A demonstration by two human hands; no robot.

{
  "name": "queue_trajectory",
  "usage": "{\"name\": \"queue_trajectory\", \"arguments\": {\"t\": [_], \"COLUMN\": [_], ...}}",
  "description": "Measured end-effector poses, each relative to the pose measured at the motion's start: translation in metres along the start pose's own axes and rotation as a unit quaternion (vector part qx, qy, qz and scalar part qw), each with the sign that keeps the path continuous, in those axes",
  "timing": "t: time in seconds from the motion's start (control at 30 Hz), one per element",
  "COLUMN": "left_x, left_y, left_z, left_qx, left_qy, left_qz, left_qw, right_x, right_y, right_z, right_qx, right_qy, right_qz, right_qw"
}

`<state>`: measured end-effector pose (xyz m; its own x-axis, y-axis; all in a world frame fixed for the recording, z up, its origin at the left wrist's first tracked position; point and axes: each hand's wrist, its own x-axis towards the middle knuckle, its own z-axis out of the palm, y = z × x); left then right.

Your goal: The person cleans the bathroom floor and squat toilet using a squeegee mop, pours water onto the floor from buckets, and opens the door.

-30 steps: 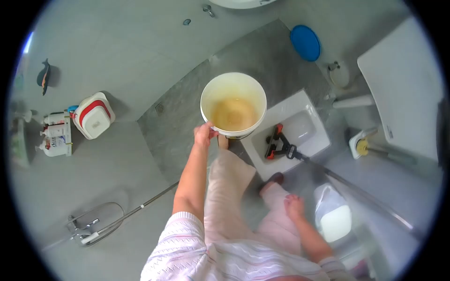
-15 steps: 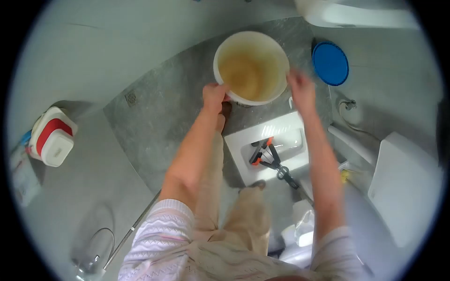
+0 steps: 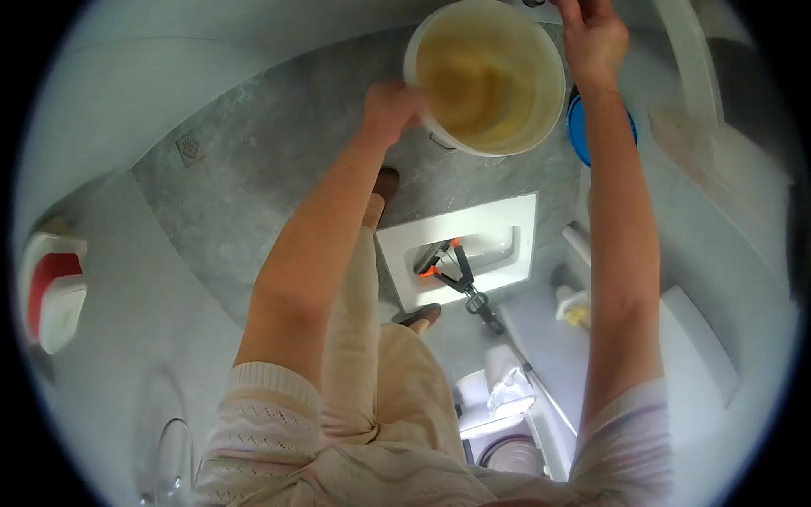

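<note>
A white bucket [image 3: 414, 72] with a yellowish-brown inside is at the top centre, its mouth facing me. My left hand [image 3: 394, 111], slightly blurred, is closed on the left side of its rim. Beyond the bucket's right side, my right hand [image 3: 596, 49] is off the rim and raised near the top edge of the view. Its fingers are bent together beside a small dark metal fitting [image 3: 534, 2]; whatever they grip is cut off by the frame.
A white squat toilet pan [image 3: 522, 221] is set in the grey floor, with a black-and-orange mop head [image 3: 448, 262] lying in it. A blue lid [image 3: 578, 135] stands behind my right forearm. A red-and-white container [image 3: 57, 287] is at left, a floor drain [image 3: 189, 149] at upper left.
The bucket has moved up and right in the view, with my left hand still at its rim. My right hand has left the bucket's right side and gone up to the top edge.
</note>
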<state>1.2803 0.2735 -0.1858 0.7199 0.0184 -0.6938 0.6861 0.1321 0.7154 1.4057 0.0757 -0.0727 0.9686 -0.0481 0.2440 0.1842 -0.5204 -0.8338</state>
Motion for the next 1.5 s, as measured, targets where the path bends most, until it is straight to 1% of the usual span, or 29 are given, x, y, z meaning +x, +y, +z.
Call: {"name": "queue_trajectory", "arguments": {"t": [0.07,0.13,0.17,0.23,0.27,0.37,0.47,0.57,0.73,0.77,0.83,0.87,0.93,1.03,1.13,1.2,1.23,1.27,1.33,1.37,1.4,1.43,1.47,1.5], "left_x": [0.010,0.015,0.017,0.025,0.028,0.031,0.037,0.034,0.030,0.030,0.033,0.033,0.031,0.030,0.030,0.026,0.023,0.019,0.002,-0.006,-0.013,-0.022,-0.030,-0.041], "left_y": [0.001,0.007,0.009,0.008,0.008,-0.001,-0.003,0.000,0.008,0.009,0.000,-0.004,0.001,-0.002,-0.011,-0.014,-0.015,-0.015,-0.006,-0.003,-0.004,-0.009,-0.015,-0.023], "left_z": [0.002,0.000,-0.001,0.000,-0.001,0.001,0.004,0.005,0.002,0.001,0.003,0.005,0.009,0.014,0.010,0.009,0.009,0.009,0.003,0.002,0.003,0.006,0.011,0.018], "left_qx": [0.009,0.073,0.105,0.111,0.112,0.023,0.004,-0.002,0.055,0.061,0.017,-0.006,-0.007,-0.001,0.013,0.023,0.029,0.035,0.127,0.174,0.235,0.296,0.357,0.369], "left_qy": [0.007,-0.005,-0.010,-0.027,-0.035,-0.031,-0.020,-0.016,-0.016,-0.020,-0.015,-0.013,0.008,0.028,0.012,0.011,0.019,0.027,0.022,0.021,0.043,0.066,0.088,0.109], "left_qz": [-0.009,0.003,0.008,0.023,0.032,0.063,0.009,0.001,-0.028,-0.034,-0.031,-0.029,-0.042,-0.039,-0.021,-0.016,-0.016,-0.016,-0.020,-0.020,-0.003,0.015,0.033,0.055], "left_qw": [1.000,0.997,0.994,0.993,0.993,0.997,1.000,1.000,0.998,0.997,0.999,0.999,0.999,0.999,1.000,1.000,0.999,0.999,0.991,0.984,0.971,0.953,0.929,0.922], "right_x": [-0.001,0.001,0.003,0.008,0.008,0.006,0.005,0.005,0.006,0.006,0.004,0.000,-0.006,-0.010,-0.015,-0.026,-0.034,-0.048,-0.101,-0.146,-0.191,-0.252,-0.302,-0.351], "right_y": [0.000,-0.001,0.004,0.017,0.016,0.015,0.005,0.005,0.006,0.003,-0.007,-0.013,-0.029,-0.059,-0.065,-0.069,-0.069,-0.062,-0.031,-0.024,-0.033,-0.035,-0.045,-0.061], "right_z": [-0.003,-0.004,-0.005,-0.011,-0.010,-0.010,-0.010,-0.011,-0.008,-0.007,-0.003,0.001,0.013,0.017,0.017,0.009,0.003,-0.006,-0.023,-0.031,-0.039,-0.045,-0.060,-0.076], "right_qx": [-0.035,-0.090,-0.088,-0.084,-0.082,-0.096,-0.135,-0.136,-0.126,-0.135,-0.155,-0.157,-0.162,-0.075,0.006,0.036,0.051,-0.020,-0.161,-0.132,-0.130,-0.122,-0.142,-0.105], "right_qy": [0.013,0.033,0.029,0.023,0.025,0.027,0.025,0.027,0.031,0.030,0.028,0.021,0.006,-0.030,-0.026,-0.046,-0.056,-0.066,-0.082,-0.138,-0.187,-0.192,-0.289,-0.324], "right_qz": [-0.028,-0.040,-0.033,-0.019,-0.025,-0.026,-0.011,-0.015,-0.024,-0.015,0.002,0.029,0.083,0.164,0.196,0.155,0.133,0.132,0.128,0.194,0.266,0.264,0.364,0.431], "right_qw": [0.999,0.995,0.995,0.996,0.996,0.995,0.990,0.990,0.991,0.990,0.987,0.987,0.983,0.983,0.980,0.986,0.988,0.989,0.975,0.962,0.937,0.937,0.874,0.836]}}
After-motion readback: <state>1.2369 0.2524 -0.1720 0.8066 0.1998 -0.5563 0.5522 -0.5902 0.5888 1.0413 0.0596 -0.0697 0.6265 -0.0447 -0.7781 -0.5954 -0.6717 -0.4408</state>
